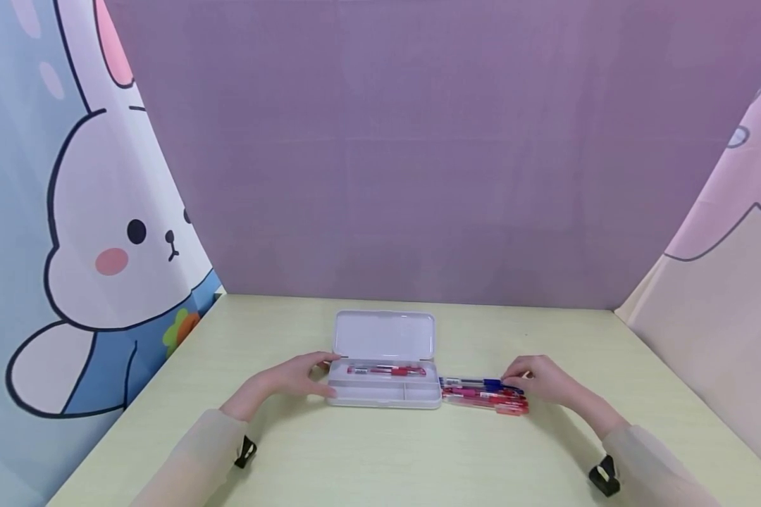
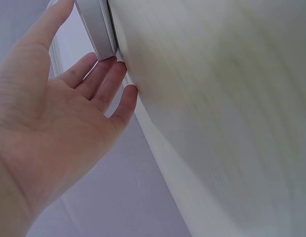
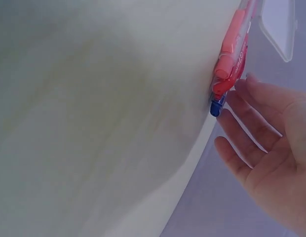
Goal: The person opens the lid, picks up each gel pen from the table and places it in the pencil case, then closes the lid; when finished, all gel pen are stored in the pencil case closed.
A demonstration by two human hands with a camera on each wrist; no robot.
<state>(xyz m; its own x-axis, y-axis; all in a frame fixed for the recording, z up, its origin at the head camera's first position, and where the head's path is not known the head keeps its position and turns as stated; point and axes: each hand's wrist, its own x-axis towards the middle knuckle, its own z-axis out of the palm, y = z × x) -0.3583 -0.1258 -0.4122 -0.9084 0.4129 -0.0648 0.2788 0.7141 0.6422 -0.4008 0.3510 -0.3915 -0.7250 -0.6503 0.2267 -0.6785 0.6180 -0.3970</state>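
A white pencil case (image 1: 380,403) lies on the table with its lid (image 1: 384,336) raised at the back. One red pen (image 1: 409,370) is in the long rear compartment; the front has a divider. My left hand (image 1: 292,374) grips the left end of the case, thumb at the front corner and fingers toward the back. Right of the case lie several pens side by side, red ones (image 1: 485,399) in front and a blue pen (image 1: 491,384) behind. My right hand (image 1: 543,379) pinches the blue pen near its right end. In the right wrist view the red pens partly hide this contact.
The pale wooden table (image 1: 380,458) runs back to a plain purple cloth (image 1: 380,155). A curtain with a cartoon rabbit (image 1: 114,211) hangs at the left, a pink and cream one (image 1: 723,282) at the right. Black straps (image 1: 604,477) are on both wrists.
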